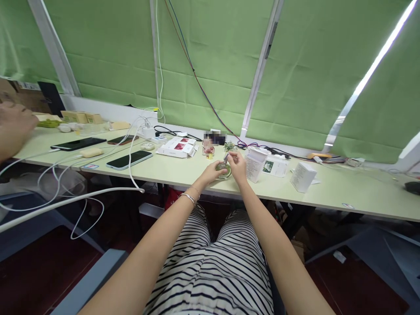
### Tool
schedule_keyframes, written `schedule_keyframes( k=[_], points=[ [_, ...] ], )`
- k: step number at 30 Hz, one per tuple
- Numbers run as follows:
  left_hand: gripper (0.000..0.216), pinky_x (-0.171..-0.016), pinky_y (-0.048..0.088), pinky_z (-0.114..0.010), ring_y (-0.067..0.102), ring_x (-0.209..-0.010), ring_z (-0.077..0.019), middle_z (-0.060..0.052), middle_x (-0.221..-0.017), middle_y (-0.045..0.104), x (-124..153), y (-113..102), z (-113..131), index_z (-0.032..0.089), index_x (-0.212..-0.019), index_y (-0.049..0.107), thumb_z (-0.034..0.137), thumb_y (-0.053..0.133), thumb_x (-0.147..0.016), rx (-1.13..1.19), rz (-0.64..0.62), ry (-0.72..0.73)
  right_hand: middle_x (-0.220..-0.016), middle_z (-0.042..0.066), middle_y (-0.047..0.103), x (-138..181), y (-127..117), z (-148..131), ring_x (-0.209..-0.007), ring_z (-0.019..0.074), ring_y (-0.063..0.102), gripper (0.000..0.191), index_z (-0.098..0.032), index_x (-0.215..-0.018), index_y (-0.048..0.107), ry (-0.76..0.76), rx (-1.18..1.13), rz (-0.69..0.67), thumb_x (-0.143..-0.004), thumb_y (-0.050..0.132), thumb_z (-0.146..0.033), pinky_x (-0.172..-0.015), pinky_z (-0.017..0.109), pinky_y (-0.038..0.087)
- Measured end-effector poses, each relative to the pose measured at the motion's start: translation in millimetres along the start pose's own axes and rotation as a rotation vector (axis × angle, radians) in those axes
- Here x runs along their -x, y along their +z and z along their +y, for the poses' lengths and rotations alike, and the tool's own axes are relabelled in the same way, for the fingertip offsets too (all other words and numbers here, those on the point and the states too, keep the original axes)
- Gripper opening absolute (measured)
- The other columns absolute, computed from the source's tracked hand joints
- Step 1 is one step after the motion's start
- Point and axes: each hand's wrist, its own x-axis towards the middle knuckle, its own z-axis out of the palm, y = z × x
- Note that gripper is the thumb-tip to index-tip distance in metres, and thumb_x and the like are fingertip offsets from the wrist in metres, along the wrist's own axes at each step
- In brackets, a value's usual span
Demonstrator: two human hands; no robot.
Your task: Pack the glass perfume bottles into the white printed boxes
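Observation:
My left hand (211,172) is wrapped round a small round greenish glass bottle (223,168) resting on the pale green table (344,192) near its front edge. My right hand (238,165) is closed in a pinch on a small silver cap or nozzle (226,156) at the bottle's top. A bracelet sits on my left wrist. Just beyond the bottle stand a pink bottle (208,149) and a small clear flowered bottle (230,146).
White boxes (255,163) (302,176) stand right of my hands, a flat red-and-white box (177,146) to the left. Several phones (128,159) and white cables (65,201) lie further left. Another person's hand (13,127) shows at the far left. Green blinds hang behind.

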Motion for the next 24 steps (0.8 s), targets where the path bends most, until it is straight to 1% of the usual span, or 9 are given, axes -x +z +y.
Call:
schedule_keyframes(
  k=[3,6,9,12,15,17,24],
  points=[
    [0.039,-0.086,0.043,-0.034,0.056,-0.097,-0.0225,-0.008,-0.105,0.062,-0.6,-0.1,-1.5,0.014,-0.103,0.056,0.036,0.062,-0.071,-0.002,-0.019,0.035,-0.097,0.007,0.064,2.1,1.2,3.3,-0.082,0.0175,0.062,0.026,-0.017,-0.093,0.056,0.048,-0.046,-0.088,-0.076,0.051,-0.037,-0.076,0.032,0.05],
    [0.039,-0.085,0.043,-0.033,0.056,-0.098,-0.0223,-0.008,-0.105,0.062,-1.1,-0.1,-2.6,0.014,-0.102,0.057,0.037,0.061,-0.071,-0.006,-0.023,0.037,-0.098,0.007,0.064,3.1,-0.8,7.4,-0.086,0.018,0.061,0.027,-0.018,-0.098,0.055,0.043,-0.056,-0.134,-0.077,0.05,-0.035,-0.08,0.033,0.049],
    [0.042,-0.084,0.043,-0.033,0.056,-0.097,-0.0221,-0.008,-0.106,0.062,-1.4,0.1,-3.3,0.014,-0.105,0.055,0.038,0.061,-0.071,-0.013,-0.008,0.015,-0.1,0.006,0.063,4.3,-4.3,11.7,-0.092,0.0179,0.059,0.031,-0.02,-0.106,0.051,0.026,-0.029,-0.203,-0.077,0.046,-0.027,-0.084,0.034,0.047],
    [0.042,-0.083,0.044,-0.033,0.057,-0.094,-0.0216,-0.007,-0.101,0.063,-1.5,0.3,-3.4,0.014,-0.104,0.055,0.039,0.062,-0.071,-0.026,-0.006,-0.005,-0.099,0.004,0.063,6.3,-6.0,14.3,-0.092,0.0166,0.058,0.04,-0.021,-0.112,0.047,0.028,-0.013,-0.248,-0.074,0.038,-0.015,-0.089,0.035,0.045],
    [0.043,-0.085,0.044,-0.034,0.057,-0.094,-0.0214,-0.007,-0.103,0.063,-1.7,0.6,-2.7,0.014,-0.106,0.055,0.037,0.062,-0.071,-0.009,-0.016,0.008,-0.098,0.002,0.062,8.6,-5.3,14.9,-0.096,0.0164,0.057,0.049,-0.023,-0.113,0.046,0.023,0.002,-0.272,-0.069,0.033,-0.007,-0.093,0.036,0.042],
    [0.044,-0.086,0.044,-0.035,0.057,-0.096,-0.0217,-0.008,-0.106,0.063,-1.7,0.8,-2.0,0.014,-0.109,0.055,0.036,0.062,-0.071,0.003,-0.016,0.01,-0.098,0.002,0.062,9.9,-4.6,14.8,-0.098,0.0163,0.057,0.051,-0.023,-0.112,0.046,0.024,0.026,-0.279,-0.067,0.032,-0.005,-0.093,0.036,0.042],
    [0.045,-0.085,0.045,-0.034,0.057,-0.097,-0.0219,-0.007,-0.108,0.063,-0.4,1.0,0.5,0.015,-0.108,0.055,0.037,0.063,-0.069,0.022,-0.013,-0.025,-0.098,0.002,0.064,12.1,-3.3,15.3,-0.099,0.0158,0.058,0.049,-0.023,-0.112,0.047,0.008,0.038,-0.26,-0.07,0.03,-0.005,-0.093,0.035,0.043]
  ],
)
